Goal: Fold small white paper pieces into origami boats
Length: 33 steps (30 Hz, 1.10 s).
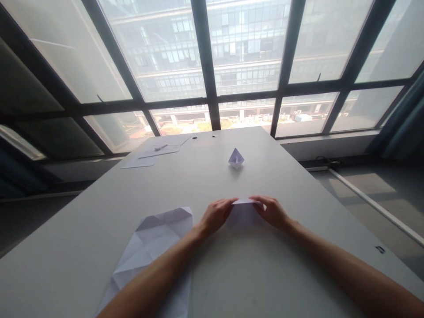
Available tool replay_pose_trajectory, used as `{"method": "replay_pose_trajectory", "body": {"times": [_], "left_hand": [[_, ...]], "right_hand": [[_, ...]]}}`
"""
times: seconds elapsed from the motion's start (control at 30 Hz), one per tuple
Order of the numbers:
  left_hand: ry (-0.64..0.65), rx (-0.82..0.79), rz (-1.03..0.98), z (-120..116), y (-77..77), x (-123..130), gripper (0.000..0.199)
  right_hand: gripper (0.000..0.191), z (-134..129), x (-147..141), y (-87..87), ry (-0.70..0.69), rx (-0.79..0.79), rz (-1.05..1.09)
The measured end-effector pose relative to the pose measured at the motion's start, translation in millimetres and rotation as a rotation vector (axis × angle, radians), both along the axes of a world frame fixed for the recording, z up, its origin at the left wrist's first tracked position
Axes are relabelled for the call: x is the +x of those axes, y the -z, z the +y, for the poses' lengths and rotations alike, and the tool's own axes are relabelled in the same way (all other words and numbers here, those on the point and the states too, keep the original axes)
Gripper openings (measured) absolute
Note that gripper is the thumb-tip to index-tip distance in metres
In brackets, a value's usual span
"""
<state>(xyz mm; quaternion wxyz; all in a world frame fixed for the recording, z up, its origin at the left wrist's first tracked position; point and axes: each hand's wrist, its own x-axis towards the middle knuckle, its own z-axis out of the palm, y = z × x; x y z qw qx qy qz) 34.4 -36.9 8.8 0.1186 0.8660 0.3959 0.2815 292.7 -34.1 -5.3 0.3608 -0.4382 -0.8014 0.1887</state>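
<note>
Between my two hands a folded piece of white paper stands low over the table, its top edge level. My left hand pinches its left end, and my right hand pinches the right end with thumb and fingers. The lower part of the paper is in shade and hard to tell from the tabletop. Beyond the hands sits a small folded paper boat. A larger creased sheet of white paper lies at the left, partly hidden under my left forearm.
The white table reaches towards the windows. Several flat sheets lie at its far left, with a small pen-like object on them. Two round dark holes show near the far edge. A small dark mark is at the right edge.
</note>
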Motion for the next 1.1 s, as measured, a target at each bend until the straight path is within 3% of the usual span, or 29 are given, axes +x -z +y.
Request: {"method": "replay_pose_trajectory", "body": {"times": [0.2,0.33,0.47,0.63,0.73,0.83,0.97,1.1], "left_hand": [[-0.139,-0.029,-0.369,1,0.7,4,0.032],[-0.158,-0.035,-0.451,1,-0.7,6,0.025],[-0.178,0.021,-0.310,1,0.0,4,0.028],[0.075,-0.040,0.168,0,2.8,3,0.046],[0.143,-0.078,0.354,1,4.5,4,0.051],[0.141,-0.077,0.409,2,6.3,3,0.055],[0.136,-0.072,0.434,3,9.0,4,0.060],[0.103,-0.080,0.450,3,10.0,5,0.063]], "right_hand": [[0.050,-1,-11,2.4,0.040,-0.190,0.439],[0.059,3,-12,3.5,0.034,-0.270,0.527],[0.061,8,-11,8.3,0.120,-0.188,0.403],[0.065,2,-10,7.9,0.200,-0.028,0.056],[0.059,-5,-11,2.8,0.263,0.139,-0.196],[0.059,-10,-14,-0.4,0.130,0.169,-0.339],[0.064,-14,-20,2.2,-0.135,0.044,-0.474],[0.075,-14,-22,5.6,-0.123,-0.034,-0.539]]}}
